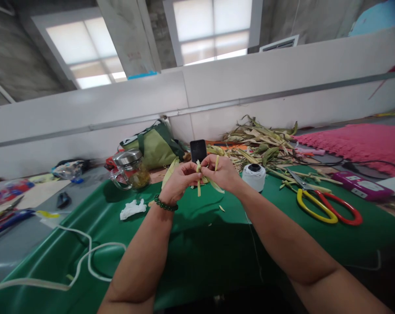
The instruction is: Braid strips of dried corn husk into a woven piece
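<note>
My left hand (pixel 183 178), with a dark green bead bracelet (pixel 165 203) at its wrist, pinches a pale green corn husk strip (pixel 199 178). From the other side my right hand (pixel 223 174) grips the same husk piece, which looks folded or knotted between the fingertips. Ends of the strip hang below the fingers. Another pale husk (pixel 170 172) shows behind my left hand. Just right of my right hand stands a spool of white thread (pixel 254 178). A small husk scrap (pixel 221 209) lies on the green mat below.
Scissors (pixel 325 205) with yellow and red handles lie at right, near a heap of dry husks (pixel 259 139). A phone (pixel 198 150) stands behind my hands. At left are a glass jar mug (pixel 130 169), a green bag (pixel 158 144), crumpled tissue (pixel 132 209) and a white cable (pixel 89 248).
</note>
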Demonstrator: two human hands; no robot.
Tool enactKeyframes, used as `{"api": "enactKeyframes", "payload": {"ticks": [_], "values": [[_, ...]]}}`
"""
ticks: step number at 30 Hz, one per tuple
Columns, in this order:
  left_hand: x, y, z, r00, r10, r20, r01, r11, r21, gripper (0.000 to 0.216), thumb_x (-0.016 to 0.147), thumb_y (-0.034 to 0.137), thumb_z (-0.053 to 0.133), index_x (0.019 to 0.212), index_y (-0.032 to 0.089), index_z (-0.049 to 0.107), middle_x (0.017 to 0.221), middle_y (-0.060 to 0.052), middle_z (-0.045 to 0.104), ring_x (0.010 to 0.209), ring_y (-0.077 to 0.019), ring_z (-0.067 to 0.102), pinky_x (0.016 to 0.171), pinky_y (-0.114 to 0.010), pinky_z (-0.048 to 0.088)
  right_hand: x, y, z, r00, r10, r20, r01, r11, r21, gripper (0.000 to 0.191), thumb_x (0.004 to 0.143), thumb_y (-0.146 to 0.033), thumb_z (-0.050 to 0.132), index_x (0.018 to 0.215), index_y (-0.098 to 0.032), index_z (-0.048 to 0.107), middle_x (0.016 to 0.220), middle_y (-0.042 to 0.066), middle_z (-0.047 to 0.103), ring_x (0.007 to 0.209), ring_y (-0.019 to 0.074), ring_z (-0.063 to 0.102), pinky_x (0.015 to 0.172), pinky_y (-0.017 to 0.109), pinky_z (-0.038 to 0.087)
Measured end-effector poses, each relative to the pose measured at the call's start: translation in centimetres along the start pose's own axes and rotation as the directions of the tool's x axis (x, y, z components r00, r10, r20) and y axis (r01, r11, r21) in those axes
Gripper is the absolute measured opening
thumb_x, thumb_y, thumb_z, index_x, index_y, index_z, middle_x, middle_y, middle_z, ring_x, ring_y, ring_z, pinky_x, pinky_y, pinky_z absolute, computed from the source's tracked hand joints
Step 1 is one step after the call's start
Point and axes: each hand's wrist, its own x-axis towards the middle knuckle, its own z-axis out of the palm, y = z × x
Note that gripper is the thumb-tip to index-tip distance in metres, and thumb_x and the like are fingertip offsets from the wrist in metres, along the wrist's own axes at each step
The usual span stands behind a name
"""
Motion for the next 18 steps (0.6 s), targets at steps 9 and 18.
{"api": "enactKeyframes", "payload": {"ticks": [9, 18], "values": [[0.2, 0.2, -0.6, 0.993, -0.009, -0.120, 0.002, 0.998, -0.066, 0.038, 0.048, 0.023, 0.088, 0.068, 0.013, 0.056, 0.064, 0.002, 0.065, 0.054, -0.0091, 0.064, 0.051, -0.017, 0.052, 0.3, -0.6, -2.6, 0.970, -0.213, 0.114, 0.178, 0.949, 0.259, 0.021, 0.077, -0.039, 0.064, 0.074, -0.018, 0.065, 0.066, 0.000, 0.062, 0.060, 0.0108, 0.053, 0.056, 0.024, 0.042], [0.1, 0.2, -0.4, 0.989, 0.043, -0.141, -0.041, 0.999, 0.014, 0.035, 0.049, 0.023, 0.084, 0.067, 0.015, 0.055, 0.062, 0.003, 0.064, 0.054, -0.0097, 0.063, 0.051, -0.018, 0.051, -0.1, -0.4, -2.1, 0.930, -0.328, 0.165, 0.341, 0.938, -0.062, 0.018, 0.077, -0.027, 0.056, 0.062, -0.016, 0.057, 0.062, 0.000, 0.057, 0.059, 0.0102, 0.049, 0.054, 0.022, 0.036]]}}
